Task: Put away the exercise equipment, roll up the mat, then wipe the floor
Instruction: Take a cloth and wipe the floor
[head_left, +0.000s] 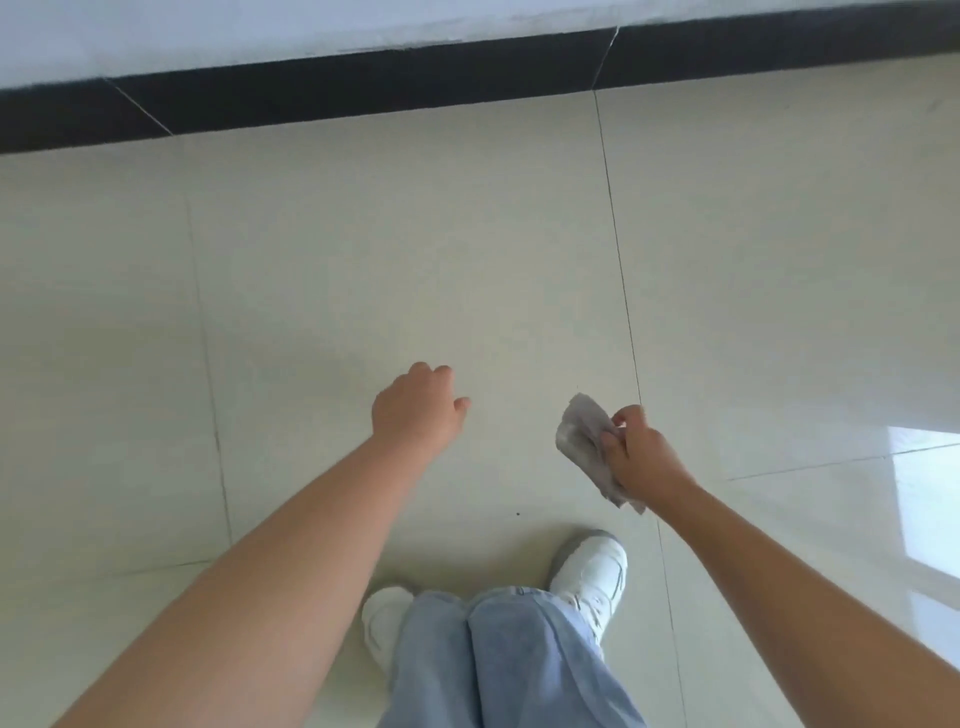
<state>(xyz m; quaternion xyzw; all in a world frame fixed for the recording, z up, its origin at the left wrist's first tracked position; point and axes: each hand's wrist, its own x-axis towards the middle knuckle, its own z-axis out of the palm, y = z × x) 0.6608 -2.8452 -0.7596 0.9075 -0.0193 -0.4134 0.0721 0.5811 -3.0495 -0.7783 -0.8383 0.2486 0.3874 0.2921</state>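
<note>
White shoes (592, 571) and blue jeans (498, 660) at bottom centre. Right of centre, right hand (641, 457) pinching a crumpled grey wipe (587, 447) above the floor (363, 260) — left hand (415, 410) loosely curled, holding nothing. Black skirting (363, 88) along the top.

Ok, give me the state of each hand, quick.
Left hand: holds nothing, fingers loosely curled, above the floor.
Right hand: fingers grip a crumpled grey wipe.
</note>
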